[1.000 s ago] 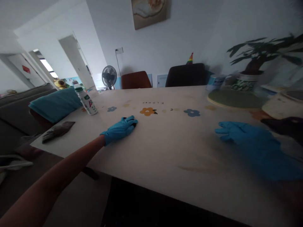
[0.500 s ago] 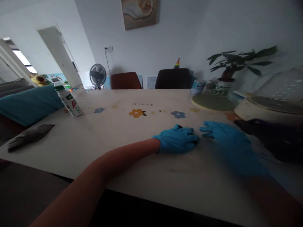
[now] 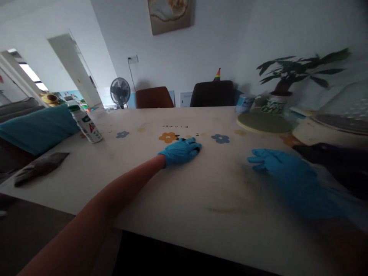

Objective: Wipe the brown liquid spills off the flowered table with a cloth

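In a blue glove, my left hand (image 3: 181,151) presses down on the white table (image 3: 186,203), just below the printed orange flower. Its fingers curl over a small dark thing, of which only bits show between and beyond the fingertips. My right hand (image 3: 283,168), gloved in blue too, is at the right over the table with its fingers apart and nothing in them. Brownish smudges mark the tabletop between the hands and nearer the front edge.
A white bottle (image 3: 87,125) and a grey cloth (image 3: 40,167) are at the left. Along the right are a round green mat (image 3: 264,122), a potted plant (image 3: 277,101), a can (image 3: 244,104), a pale lidded pot (image 3: 324,132) and a black item (image 3: 330,157).
My left hand has slid left and slightly away across the table, with the dark thing under it. My right hand has barely shifted.
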`<state>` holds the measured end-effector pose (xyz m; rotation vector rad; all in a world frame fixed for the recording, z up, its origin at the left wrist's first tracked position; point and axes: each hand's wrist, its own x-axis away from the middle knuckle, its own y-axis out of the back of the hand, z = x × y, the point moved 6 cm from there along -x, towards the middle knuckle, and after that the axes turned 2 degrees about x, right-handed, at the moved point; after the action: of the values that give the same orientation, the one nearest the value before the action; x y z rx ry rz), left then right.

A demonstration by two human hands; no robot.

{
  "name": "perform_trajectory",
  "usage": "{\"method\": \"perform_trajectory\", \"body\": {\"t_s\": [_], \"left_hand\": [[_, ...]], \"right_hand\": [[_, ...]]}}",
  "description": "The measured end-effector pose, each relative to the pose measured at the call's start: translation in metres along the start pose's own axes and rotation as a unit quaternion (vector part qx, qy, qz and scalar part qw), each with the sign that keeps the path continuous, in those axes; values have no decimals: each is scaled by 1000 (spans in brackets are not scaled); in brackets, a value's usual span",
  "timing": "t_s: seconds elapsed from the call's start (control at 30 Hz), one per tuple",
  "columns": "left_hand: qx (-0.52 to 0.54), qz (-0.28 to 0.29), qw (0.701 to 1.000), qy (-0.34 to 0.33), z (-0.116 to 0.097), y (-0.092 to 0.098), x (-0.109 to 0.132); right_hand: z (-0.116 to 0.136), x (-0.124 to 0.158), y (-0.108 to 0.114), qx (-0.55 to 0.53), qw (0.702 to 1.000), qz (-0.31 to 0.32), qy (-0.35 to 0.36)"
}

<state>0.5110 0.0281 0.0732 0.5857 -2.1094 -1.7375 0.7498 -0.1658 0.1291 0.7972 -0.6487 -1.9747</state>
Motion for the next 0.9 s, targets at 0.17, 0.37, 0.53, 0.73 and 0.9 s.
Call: {"method": "perform_trajectory", "body": {"t_s": [0.17, 0.37, 0.53, 0.73, 0.9], "left_hand": [[2, -29, 977, 210, 111, 21, 45], [-26, -53, 934, 352, 186, 38, 109], [-47, -63, 898, 432, 206, 48, 136], [-43, -69, 872, 483, 185, 46, 113], [-15, -71, 910, 409, 132, 33, 45]], "right_hand": [[-8, 2, -4, -74, 994, 24, -79], [-11, 0, -5, -84, 990, 33, -110], [-21, -3, -9, -81, 992, 34, -90], [-15, -1, -9, -91, 993, 16, -80], [1, 4, -8, -146, 979, 7, -139]]}}
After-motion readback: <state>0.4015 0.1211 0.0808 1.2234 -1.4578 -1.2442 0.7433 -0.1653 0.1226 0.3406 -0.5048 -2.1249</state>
